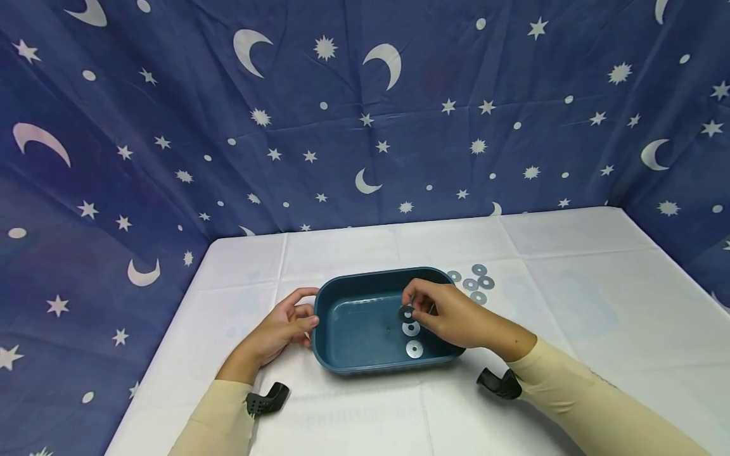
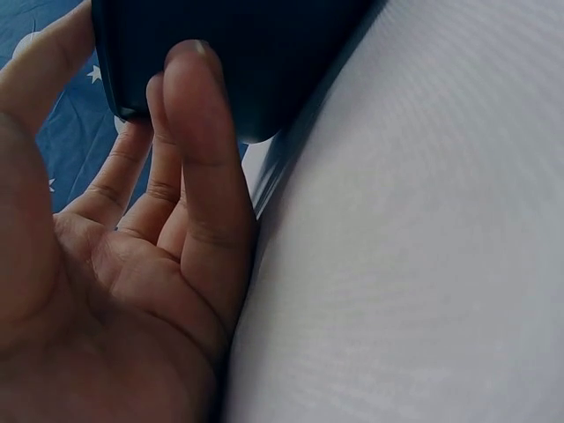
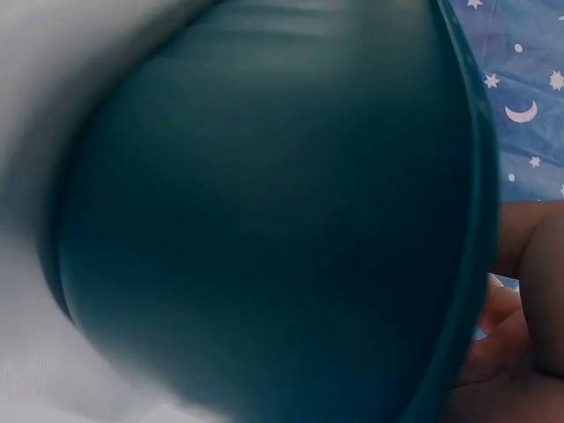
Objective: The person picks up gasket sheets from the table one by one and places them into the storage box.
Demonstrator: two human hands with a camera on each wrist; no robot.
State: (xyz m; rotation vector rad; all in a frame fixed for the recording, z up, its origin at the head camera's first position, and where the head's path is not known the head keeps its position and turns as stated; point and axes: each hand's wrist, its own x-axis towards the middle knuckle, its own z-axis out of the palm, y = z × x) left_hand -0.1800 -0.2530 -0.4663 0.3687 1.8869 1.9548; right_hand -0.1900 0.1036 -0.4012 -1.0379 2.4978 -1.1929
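A dark teal plastic tub stands on the white cloth between my hands. My left hand is at its left end, fingertips touching the wall and rim; the left wrist view shows those fingers mostly extended against the wall. Over the tub's right part, my right hand pinches a dark-looking flat washer between thumb and fingertips. Below it, a silver washer and another washer lie on the tub floor. In the right wrist view the tub wall hides most of my right hand.
Several loose washers lie on the cloth just beyond the tub's right end. The white cloth covers the table, with creases running across it. A blue curtain with moons and stars hangs behind and at both sides.
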